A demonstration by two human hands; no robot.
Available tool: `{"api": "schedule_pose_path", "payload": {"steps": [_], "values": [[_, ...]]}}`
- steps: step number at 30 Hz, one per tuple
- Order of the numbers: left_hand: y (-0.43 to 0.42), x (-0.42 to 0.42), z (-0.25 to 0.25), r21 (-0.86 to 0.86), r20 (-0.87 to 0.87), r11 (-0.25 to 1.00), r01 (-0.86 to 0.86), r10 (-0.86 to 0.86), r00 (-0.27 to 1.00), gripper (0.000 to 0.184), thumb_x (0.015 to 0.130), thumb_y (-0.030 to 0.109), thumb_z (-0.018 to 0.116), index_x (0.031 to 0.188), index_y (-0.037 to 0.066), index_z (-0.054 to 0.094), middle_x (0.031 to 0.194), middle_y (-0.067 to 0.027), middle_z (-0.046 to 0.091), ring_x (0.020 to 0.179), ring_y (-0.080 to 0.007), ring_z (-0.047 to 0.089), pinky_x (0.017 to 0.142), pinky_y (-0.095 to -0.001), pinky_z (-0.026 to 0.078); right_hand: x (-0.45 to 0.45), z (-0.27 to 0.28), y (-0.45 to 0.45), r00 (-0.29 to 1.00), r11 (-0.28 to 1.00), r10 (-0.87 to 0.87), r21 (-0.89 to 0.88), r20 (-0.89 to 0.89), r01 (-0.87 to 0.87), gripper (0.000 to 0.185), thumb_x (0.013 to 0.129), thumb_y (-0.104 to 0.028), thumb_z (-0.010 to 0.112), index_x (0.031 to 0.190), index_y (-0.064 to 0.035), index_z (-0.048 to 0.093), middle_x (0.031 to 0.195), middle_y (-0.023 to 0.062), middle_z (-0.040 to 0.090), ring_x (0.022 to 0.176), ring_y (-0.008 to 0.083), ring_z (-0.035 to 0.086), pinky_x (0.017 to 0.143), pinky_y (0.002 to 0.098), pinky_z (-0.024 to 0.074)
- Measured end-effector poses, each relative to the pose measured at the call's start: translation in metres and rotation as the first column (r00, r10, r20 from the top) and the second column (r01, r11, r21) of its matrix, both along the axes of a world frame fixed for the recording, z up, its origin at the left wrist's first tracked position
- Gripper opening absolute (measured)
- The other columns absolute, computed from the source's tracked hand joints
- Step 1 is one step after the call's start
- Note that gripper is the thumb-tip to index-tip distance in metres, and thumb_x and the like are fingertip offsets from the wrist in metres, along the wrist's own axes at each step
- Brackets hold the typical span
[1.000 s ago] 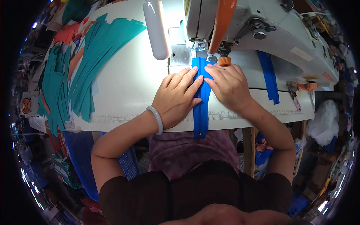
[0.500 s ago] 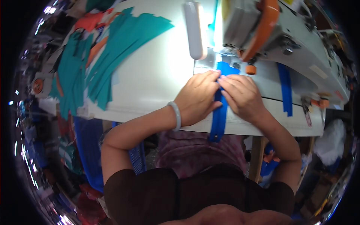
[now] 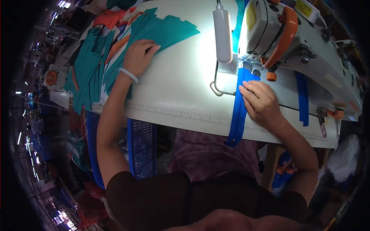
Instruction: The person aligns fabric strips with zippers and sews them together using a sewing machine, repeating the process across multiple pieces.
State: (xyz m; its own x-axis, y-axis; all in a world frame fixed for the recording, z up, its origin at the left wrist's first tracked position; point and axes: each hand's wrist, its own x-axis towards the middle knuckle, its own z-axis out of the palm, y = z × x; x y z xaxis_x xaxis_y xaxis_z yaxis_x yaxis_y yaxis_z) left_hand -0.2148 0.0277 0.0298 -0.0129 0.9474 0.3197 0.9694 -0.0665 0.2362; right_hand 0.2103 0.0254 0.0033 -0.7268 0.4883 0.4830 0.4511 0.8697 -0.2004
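My left hand (image 3: 139, 57) is on the fanned pile of teal fabric strips (image 3: 165, 30), its fingers curled; whether a strip is pinched between them is too small to tell. My right hand (image 3: 262, 101) rests on the upper part of a blue zipper strip (image 3: 237, 115), fingertips pressed together on its right edge. The strip's top end lies at the needle area of the sewing machine (image 3: 262, 27), and its lower end hangs over the table's front edge. Another blue strip (image 3: 303, 100) lies under the machine arm.
A lamp (image 3: 222, 36) hangs left of the machine head. Small snips (image 3: 322, 123) lie at the table's right. A ruler strip (image 3: 181, 113) runs along the front edge. Below stands a blue basket (image 3: 143, 148). More teal strips (image 3: 86, 69) lie far left.
My left hand has left the blue zipper strip and moved left to the teal pile. My right hand stays on the blue strip. The whole view has shifted, and a metal wire loop now shows beside the needle plate.
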Motion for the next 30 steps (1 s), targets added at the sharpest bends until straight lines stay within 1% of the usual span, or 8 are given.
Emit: {"api": "schedule_pose_path", "payload": {"steps": [7, 12, 15, 18, 19, 22, 26, 30], "values": [[0.007, 0.000, -0.004, -0.154, 0.078, 0.988, 0.003, 0.009, 0.997, 0.022, 0.092, 0.013, 0.071, 0.108, 0.001, 0.078, 0.102, -0.0097, 0.072, 0.090, -0.0253, 0.066, 0.086, -0.0329, 0.053, 0.002, -0.003, 0.001, 1.000, 1.000, -0.013, 0.010, 0.005, 0.013, 0.027, 0.087, -0.004, 0.071, 0.114, -0.0003, 0.072, 0.117, 0.0117, 0.070, 0.106, 0.0251, 0.065, 0.094, 0.0360, 0.0519], [0.014, -0.006, -0.004, -0.269, 0.445, 0.963, -0.010, 0.133, 0.886, 0.018, 0.090, 0.006, 0.071, 0.104, -0.002, 0.078, 0.093, -0.0093, 0.068, 0.082, -0.0246, 0.063, 0.076, -0.0309, 0.053, 0.002, -0.008, 0.002, 1.000, 1.000, -0.019, 0.004, 0.000, 0.019, 0.027, 0.087, -0.005, 0.070, 0.114, -0.0010, 0.073, 0.116, 0.0117, 0.071, 0.107, 0.0245, 0.065, 0.094, 0.0355, 0.0522], [0.006, 0.012, -0.007, 0.055, 0.032, 0.998, 0.016, -0.018, 0.999, 0.014, 0.087, 0.002, 0.070, 0.099, -0.001, 0.075, 0.092, -0.0085, 0.065, 0.081, -0.0246, 0.062, 0.072, -0.0318, 0.052, 0.002, -0.009, 0.001, 1.000, 1.000, -0.017, -0.014, -0.017, 0.017, 0.028, 0.088, -0.005, 0.070, 0.115, -0.0016, 0.072, 0.116, 0.0114, 0.071, 0.107, 0.0238, 0.065, 0.094, 0.0352, 0.0522], [-0.017, 0.068, 0.007, 0.259, -0.370, 0.918, 0.299, -0.192, 0.909, 0.010, 0.084, -0.001, 0.068, 0.093, 0.002, 0.067, 0.087, -0.0071, 0.058, 0.076, -0.0234, 0.057, 0.066, -0.0354, 0.050, 0.005, -0.009, 0.002, 0.999, 0.999, -0.036, -0.015, -0.011, 0.036, 0.028, 0.088, -0.005, 0.070, 0.116, -0.0018, 0.072, 0.117, 0.0111, 0.071, 0.108, 0.0234, 0.065, 0.094, 0.0351, 0.0521], [-0.027, 0.089, 0.005, 0.208, -0.460, 0.915, 0.345, -0.220, 0.860, 0.010, 0.084, 0.000, 0.066, 0.093, 0.004, 0.064, 0.085, -0.0068, 0.054, 0.074, -0.0224, 0.054, 0.066, -0.0360, 0.048, 0.004, -0.009, 0.002, 0.999, 0.999, -0.033, -0.015, -0.010, 0.033, 0.029, 0.088, -0.006, 0.070, 0.116, -0.0019, 0.072, 0.117, 0.0110, 0.071, 0.108, 0.0232, 0.065, 0.094, 0.0350, 0.0521], [-0.050, 0.139, 0.010, -0.029, -0.362, 0.919, 0.394, -0.377, 0.853, 0.007, 0.087, 0.006, 0.067, 0.091, 0.003, 0.063, 0.081, -0.0064, 0.050, 0.072, -0.0208, 0.050, 0.064, -0.0360, 0.046, 0.005, -0.007, 0.003, 1.000, 1.000, -0.025, -0.017, 0.004, 0.025, 0.030, 0.088, -0.006, 0.071, 0.117, -0.0021, 0.072, 0.117, 0.0107, 0.071, 0.109, 0.0228, 0.065, 0.094, 0.0349, 0.0521], [-0.044, 0.151, 0.015, -0.404, -0.004, 0.801, 0.441, -0.484, 0.875, 0.027, 0.089, 0.015, 0.069, 0.111, 0.001, 0.063, 0.104, -0.0130, 0.061, 0.097, -0.0274, 0.060, 0.084, -0.0363, 0.051, 0.003, -0.006, 0.004, 0.999, 0.999, -0.004, 0.050, -0.045, 0.006, 0.026, 0.086, -0.007, 0.072, 0.110, -0.0006, 0.071, 0.111, 0.0101, 0.070, 0.101, 0.0229, 0.066, 0.086, 0.0333, 0.0523], [-0.049, 0.147, 0.002, -0.240, -0.152, 0.769, 0.592, -0.633, 0.759, 0.051, 0.088, 0.022, 0.072, 0.131, 0.001, 0.055, 0.131, -0.0183, 0.056, 0.125, -0.0320, 0.053, 0.105, -0.0399, 0.044, 0.005, -0.008, 0.002, 1.000, 1.000, -0.024, 0.019, -0.005, 0.024, 0.028, 0.088, -0.008, 0.071, 0.115, -0.0015, 0.072, 0.117, 0.0102, 0.070, 0.108, 0.0226, 0.065, 0.092, 0.0343, 0.0523]]}}
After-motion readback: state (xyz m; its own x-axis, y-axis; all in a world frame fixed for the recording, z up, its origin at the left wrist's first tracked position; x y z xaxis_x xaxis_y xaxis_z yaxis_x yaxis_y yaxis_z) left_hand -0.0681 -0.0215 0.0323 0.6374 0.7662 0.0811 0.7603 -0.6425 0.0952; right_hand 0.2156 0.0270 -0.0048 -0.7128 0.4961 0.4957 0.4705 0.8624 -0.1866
